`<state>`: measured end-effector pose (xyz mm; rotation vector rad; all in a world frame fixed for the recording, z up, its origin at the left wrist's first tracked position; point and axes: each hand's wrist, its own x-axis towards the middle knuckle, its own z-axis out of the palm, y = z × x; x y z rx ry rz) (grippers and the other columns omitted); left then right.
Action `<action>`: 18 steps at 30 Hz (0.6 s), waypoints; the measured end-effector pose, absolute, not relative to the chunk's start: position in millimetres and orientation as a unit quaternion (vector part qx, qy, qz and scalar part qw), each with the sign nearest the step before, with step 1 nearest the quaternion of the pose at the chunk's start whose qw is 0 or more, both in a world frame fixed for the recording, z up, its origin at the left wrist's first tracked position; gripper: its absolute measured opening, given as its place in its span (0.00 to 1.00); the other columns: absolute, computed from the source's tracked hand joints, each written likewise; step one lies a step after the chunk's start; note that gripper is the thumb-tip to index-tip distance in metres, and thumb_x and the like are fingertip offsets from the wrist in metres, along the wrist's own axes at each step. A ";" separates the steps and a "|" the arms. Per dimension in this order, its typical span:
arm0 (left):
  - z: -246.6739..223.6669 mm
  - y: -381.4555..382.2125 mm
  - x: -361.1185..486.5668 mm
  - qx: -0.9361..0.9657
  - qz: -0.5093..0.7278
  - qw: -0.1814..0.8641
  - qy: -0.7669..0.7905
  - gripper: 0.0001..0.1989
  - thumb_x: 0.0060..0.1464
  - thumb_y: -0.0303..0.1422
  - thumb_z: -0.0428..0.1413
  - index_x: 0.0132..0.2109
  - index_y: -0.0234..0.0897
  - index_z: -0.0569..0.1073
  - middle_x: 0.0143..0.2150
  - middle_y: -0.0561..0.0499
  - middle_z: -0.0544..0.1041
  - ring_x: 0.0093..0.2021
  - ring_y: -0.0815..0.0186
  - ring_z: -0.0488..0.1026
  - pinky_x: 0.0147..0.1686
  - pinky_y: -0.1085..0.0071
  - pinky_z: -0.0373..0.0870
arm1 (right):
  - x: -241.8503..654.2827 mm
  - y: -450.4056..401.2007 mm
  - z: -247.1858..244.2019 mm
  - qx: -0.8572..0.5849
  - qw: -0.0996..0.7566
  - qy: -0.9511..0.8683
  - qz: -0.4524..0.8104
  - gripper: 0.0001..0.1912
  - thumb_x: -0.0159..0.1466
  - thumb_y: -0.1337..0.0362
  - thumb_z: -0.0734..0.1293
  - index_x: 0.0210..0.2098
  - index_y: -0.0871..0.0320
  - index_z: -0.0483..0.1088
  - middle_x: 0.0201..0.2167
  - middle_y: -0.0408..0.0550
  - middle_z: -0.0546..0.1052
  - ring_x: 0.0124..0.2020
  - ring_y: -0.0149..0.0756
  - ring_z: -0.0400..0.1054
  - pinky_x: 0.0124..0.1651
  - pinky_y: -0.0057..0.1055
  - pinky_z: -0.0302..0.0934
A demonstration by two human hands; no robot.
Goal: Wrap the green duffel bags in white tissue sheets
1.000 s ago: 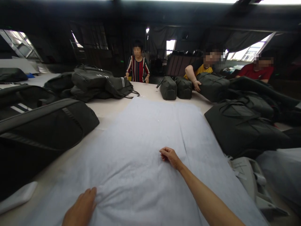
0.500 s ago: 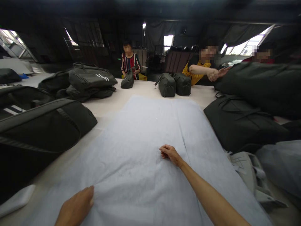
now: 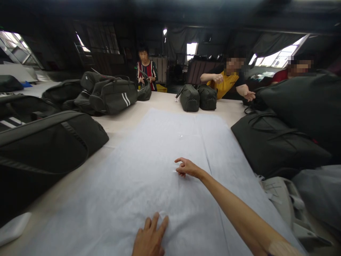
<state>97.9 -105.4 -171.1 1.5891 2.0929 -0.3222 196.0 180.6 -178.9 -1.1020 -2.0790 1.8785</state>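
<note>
A large pale translucent plastic sheet (image 3: 138, 170) lies spread over the table before me, with creases near my hands. My left hand (image 3: 150, 234) presses on it at the bottom middle, fingers spread and holding nothing. Farther up, my right hand (image 3: 188, 168) hovers at or just above the sheet. Its index finger points out to the left, apart from the thumb, while the other fingers curl under. A tiny bright spot shows by the thumb tip; I cannot tell what it is.
Dark duffel bags (image 3: 50, 142) line the left side, and more bags (image 3: 277, 142) pile up on the right. Two small bags (image 3: 189, 97) stand at the far edge. A grey-white device (image 3: 282, 199) sits at right. Several co-workers stand across the table (image 3: 165, 103).
My left hand has moved right and flattened with its fingers spread. My right index finger has stretched out. A striped bag at far left has shifted right; a co-worker's arms have parted.
</note>
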 end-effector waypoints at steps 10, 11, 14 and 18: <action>-167.0 -101.4 101.1 0.560 -0.141 0.257 0.775 0.49 0.39 0.16 0.57 0.66 0.59 0.56 0.70 0.49 0.57 0.65 0.47 0.59 0.53 0.48 0.68 | 184.0 197.2 -175.7 -0.482 -0.038 -0.809 0.335 0.19 0.45 0.59 0.77 0.33 0.59 0.70 0.28 0.53 0.78 0.34 0.48 0.74 0.36 0.38 0.65; -167.0 -101.1 101.1 0.562 -0.144 0.258 0.773 0.49 0.39 0.16 0.57 0.66 0.59 0.56 0.70 0.49 0.57 0.65 0.47 0.59 0.53 0.48 0.68 | 186.6 195.6 -170.4 -0.489 -0.030 -0.816 0.307 0.22 0.46 0.56 0.78 0.35 0.60 0.72 0.32 0.56 0.79 0.39 0.52 0.74 0.40 0.41 0.65; -170.5 -101.6 98.1 0.577 -0.155 0.256 0.760 0.45 0.46 0.17 0.54 0.66 0.59 0.55 0.70 0.50 0.57 0.65 0.48 0.59 0.53 0.49 0.69 | 186.8 181.1 -162.8 -0.472 0.024 -0.845 0.252 0.29 0.60 0.48 0.68 0.55 0.58 0.67 0.53 0.59 0.73 0.57 0.51 0.65 0.56 0.45 0.59; -184.7 -109.0 92.9 0.580 -0.139 0.255 0.761 0.38 0.54 0.20 0.48 0.66 0.58 0.54 0.69 0.51 0.59 0.64 0.49 0.61 0.53 0.48 0.69 | 169.8 156.7 -189.8 -0.335 0.091 -0.921 0.176 0.34 0.69 0.46 0.55 0.69 0.56 0.48 0.70 0.51 0.48 0.71 0.44 0.35 0.70 0.47 0.32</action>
